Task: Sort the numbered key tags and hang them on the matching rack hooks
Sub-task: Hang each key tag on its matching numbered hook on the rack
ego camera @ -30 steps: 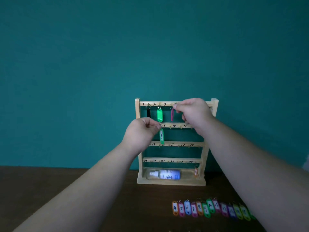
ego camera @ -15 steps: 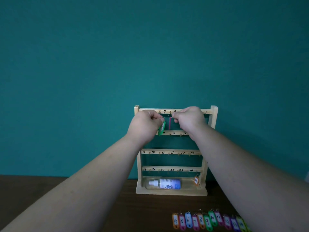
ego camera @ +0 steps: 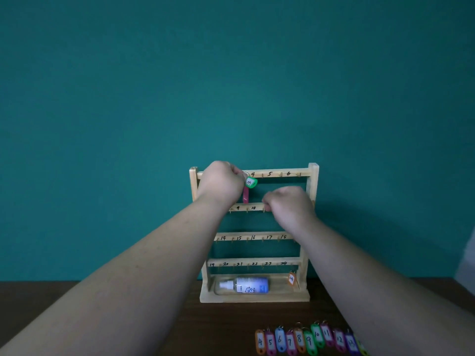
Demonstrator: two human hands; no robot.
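The likeliest slip was at the hook itself. The left hand (ego camera: 221, 183) covered the part of the top rail (ego camera: 282, 173) where the hook for 3 should be, so the ring had to be guided mostly by feel. It could have missed the small hook, or caught the one by the written 4 just to its right. A pink tag (ego camera: 246, 197) hung directly beneath, its top hidden behind that hand, and a nudge from the knuckles might have lifted it off. If the pinch loosened early, the tag would probably have fallen into the base of the rack (ego camera: 314, 191), where a bottle (ego camera: 246, 285) lay. A hard push on the top rail could also have rocked the rack.

The left hand was clenched, pinching the green tag (ego camera: 250, 182) marked 3 by its ring. The tag jutted out tilted, right beside the fingertips and just under the top rail. The right hand (ego camera: 289, 205) was lower, its fingers curled at the second rail (ego camera: 246, 208) — whether it gripped anything could not be told. An orange tag (ego camera: 291, 278) hung from the bottom rail. The row of tags (ego camera: 299, 340) waited on the worktop (ego camera: 218, 330), well apart from both hands.
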